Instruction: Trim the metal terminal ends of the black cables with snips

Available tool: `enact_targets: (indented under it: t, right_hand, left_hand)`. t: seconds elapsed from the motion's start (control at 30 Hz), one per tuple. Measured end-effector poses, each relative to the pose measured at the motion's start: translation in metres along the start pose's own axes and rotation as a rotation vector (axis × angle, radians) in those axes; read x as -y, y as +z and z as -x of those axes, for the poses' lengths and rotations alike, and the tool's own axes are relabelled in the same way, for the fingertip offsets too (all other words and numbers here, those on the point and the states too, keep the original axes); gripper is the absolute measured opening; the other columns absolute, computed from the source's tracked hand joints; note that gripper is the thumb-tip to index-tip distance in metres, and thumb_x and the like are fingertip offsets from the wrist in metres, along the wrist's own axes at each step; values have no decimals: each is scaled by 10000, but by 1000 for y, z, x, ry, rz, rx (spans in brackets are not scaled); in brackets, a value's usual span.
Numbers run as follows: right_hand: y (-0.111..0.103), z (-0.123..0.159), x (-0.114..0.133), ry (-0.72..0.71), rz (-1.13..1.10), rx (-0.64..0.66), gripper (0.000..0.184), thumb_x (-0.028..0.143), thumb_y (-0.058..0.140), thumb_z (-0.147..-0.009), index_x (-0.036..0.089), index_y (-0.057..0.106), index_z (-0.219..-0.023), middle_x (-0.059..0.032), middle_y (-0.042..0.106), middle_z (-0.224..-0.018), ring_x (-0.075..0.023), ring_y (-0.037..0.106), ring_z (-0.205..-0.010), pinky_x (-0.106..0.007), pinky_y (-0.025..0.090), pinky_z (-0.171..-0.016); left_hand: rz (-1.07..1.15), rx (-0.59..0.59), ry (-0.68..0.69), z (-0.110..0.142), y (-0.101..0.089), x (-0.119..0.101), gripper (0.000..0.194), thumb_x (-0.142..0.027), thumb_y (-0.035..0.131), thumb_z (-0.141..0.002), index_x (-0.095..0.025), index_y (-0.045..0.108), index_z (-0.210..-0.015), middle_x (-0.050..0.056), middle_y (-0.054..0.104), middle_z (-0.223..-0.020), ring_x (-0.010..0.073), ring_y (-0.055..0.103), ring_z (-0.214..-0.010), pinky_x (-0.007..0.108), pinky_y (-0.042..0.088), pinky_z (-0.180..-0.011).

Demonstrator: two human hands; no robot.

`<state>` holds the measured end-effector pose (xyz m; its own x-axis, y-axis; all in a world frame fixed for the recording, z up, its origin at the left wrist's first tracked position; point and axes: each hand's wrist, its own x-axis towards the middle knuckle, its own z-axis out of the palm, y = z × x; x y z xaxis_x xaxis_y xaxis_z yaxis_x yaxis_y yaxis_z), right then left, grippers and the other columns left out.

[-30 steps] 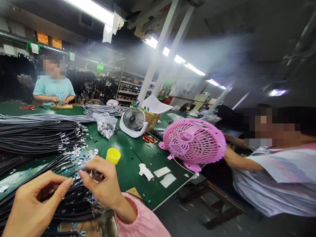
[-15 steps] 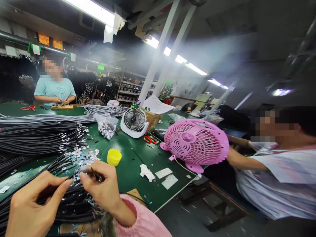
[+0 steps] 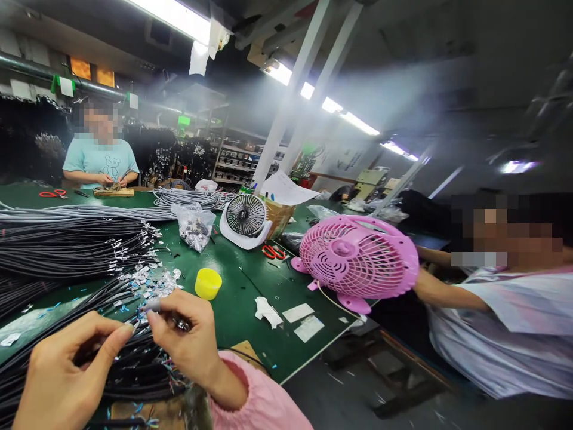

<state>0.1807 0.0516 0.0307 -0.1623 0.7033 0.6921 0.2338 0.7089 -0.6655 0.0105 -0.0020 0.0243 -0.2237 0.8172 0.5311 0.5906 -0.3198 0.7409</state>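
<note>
My left hand [image 3: 67, 373] and my right hand [image 3: 188, 337] meet low at the left over a bundle of black cables [image 3: 134, 373] on the green table [image 3: 242, 286]. The right hand's thumb and forefinger pinch a thin black cable end with a small metal terminal [image 3: 154, 306]. My left hand's fingers curl toward the same cable, its forefinger tip nearly touching the right one; its hold on the cable is hidden. Loose silver terminals [image 3: 154, 283] lie scattered just beyond the fingers.
Long black and grey cable bundles [image 3: 67, 245] cover the left of the table. A yellow cap [image 3: 208, 283], a bag of parts [image 3: 194, 227], a white fan [image 3: 244, 221], red scissors [image 3: 273, 252] and a pink fan [image 3: 358, 260] stand to the right. One person sits at the far end, another at the right.
Both hands stay on the cable end with only small finger shifts. The view has drifted slightly, and the person at the right has moved a little.
</note>
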Motion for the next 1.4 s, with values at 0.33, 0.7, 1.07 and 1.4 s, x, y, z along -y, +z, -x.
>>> enact_targets:
  t: [0.33, 0.7, 1.07, 1.4]
  right_hand:
    - [8, 22, -18, -259, 175, -133, 196, 215, 676, -901, 227, 754, -722, -63, 709, -657, -187, 616, -537, -306, 478, -512]
    - [8, 14, -5, 55, -1, -118, 155, 302, 701, -853, 190, 793, -797, -34, 677, -651, -143, 534, -520, -263, 433, -482]
    - [12, 15, -16, 87, -140, 5, 181, 212, 695, -736, 206, 612, -575, 17, 566, -567, -119, 494, -522, -265, 378, -513]
    - [5, 1, 3, 135, 10, 54, 318, 268, 561, -751, 217, 361, -509, 30, 411, -493, -108, 357, -472, -272, 269, -483]
  left_hand:
    - [26, -11, -32, 4, 8, 3, 474, -652, 640, -891, -266, 724, -628, -66, 678, -517, 109, 642, -444, 153, 490, -461]
    - [99, -108, -60, 2, 6, -2, 509, -731, 739, -780, -264, 724, -579, -65, 624, -473, 104, 534, -386, 173, 429, -381]
    - [92, -104, 89, -5, 3, -21, 537, -752, 709, -822, -283, 735, -562, -67, 666, -472, 94, 588, -362, 141, 444, -361]
    - [29, -108, 115, 3, 7, -2, 480, -700, 667, -897, -295, 746, -652, -79, 700, -565, 98, 617, -456, 160, 482, -453]
